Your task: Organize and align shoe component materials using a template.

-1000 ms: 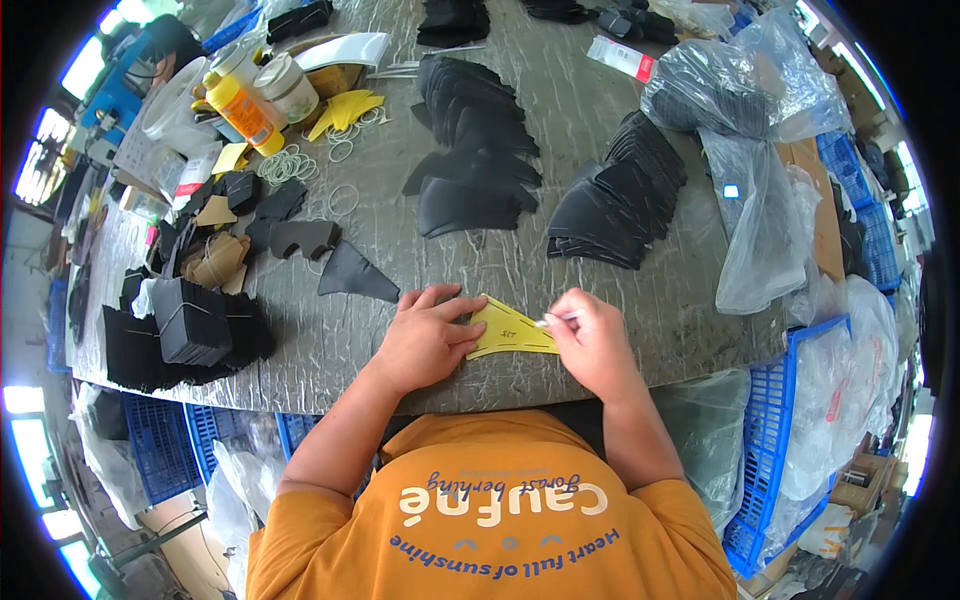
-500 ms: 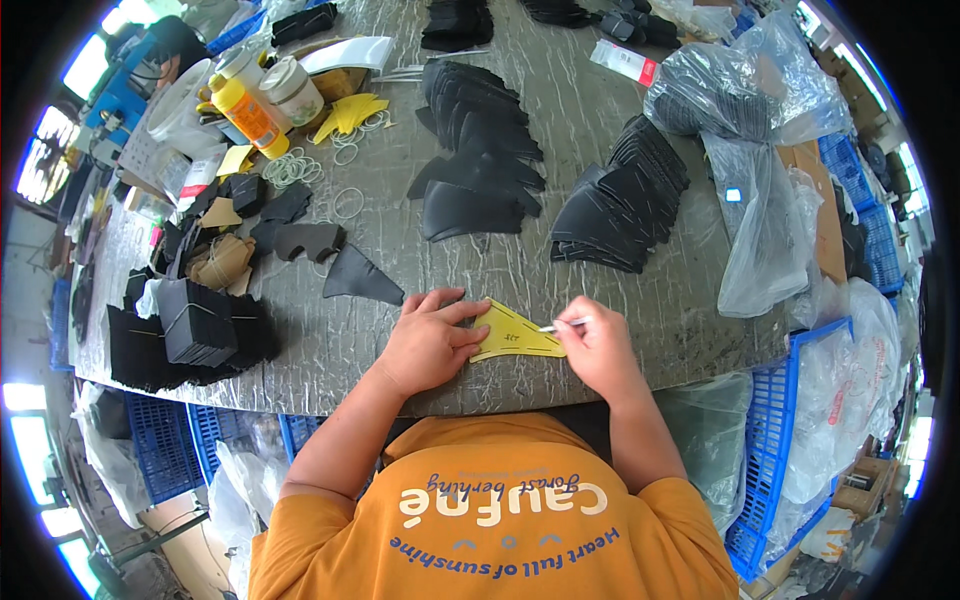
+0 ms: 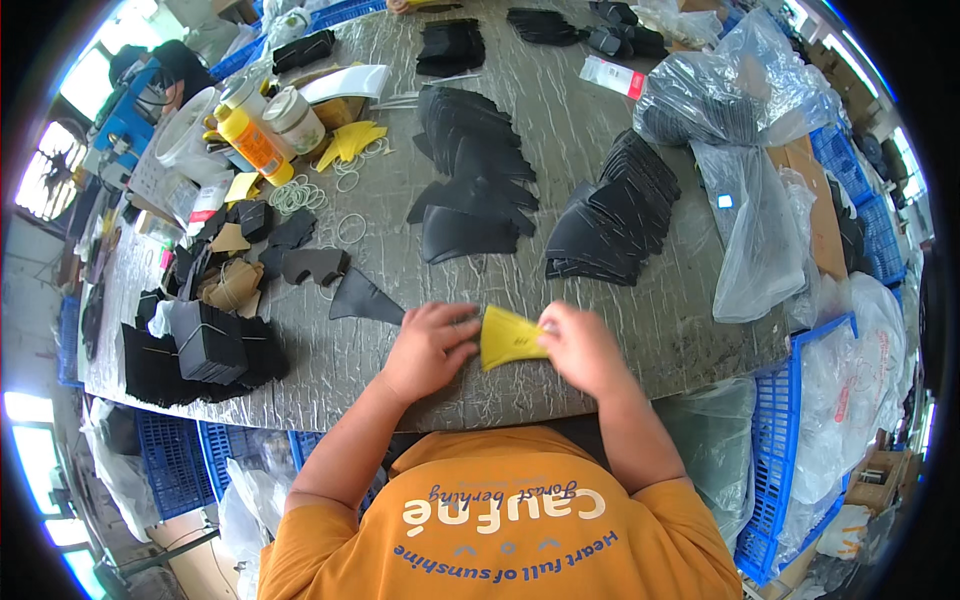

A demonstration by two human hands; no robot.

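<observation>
My right hand (image 3: 582,348) is pinching a yellow pattern template (image 3: 508,338) with a flared end, near the table's front edge. The fingers and the template are smeared by motion, and I cannot make out whether the pen is still in that hand. Just left of the template, my left hand (image 3: 434,343) rests palm down with its fingers stretched out, apart from the template. A flared black cut piece (image 3: 362,297) lies beside its fingertips. Beyond the hands are a fanned stack of black pieces (image 3: 470,232) and, farther right, a second fanned stack with pale line marks (image 3: 612,228).
At the left stand banded black pieces (image 3: 208,342), brown scraps (image 3: 232,286), rubber bands (image 3: 297,195), a yellow bottle (image 3: 252,143) and a lidded tub (image 3: 293,120). Plastic bags (image 3: 750,230) lie at the right. A blue crate (image 3: 770,440) stands off the table's right front edge.
The yellow template has turned and come away from my left hand, now held by my right hand alone. The pen no longer shows clearly. Another person's hand appears at the far edge.
</observation>
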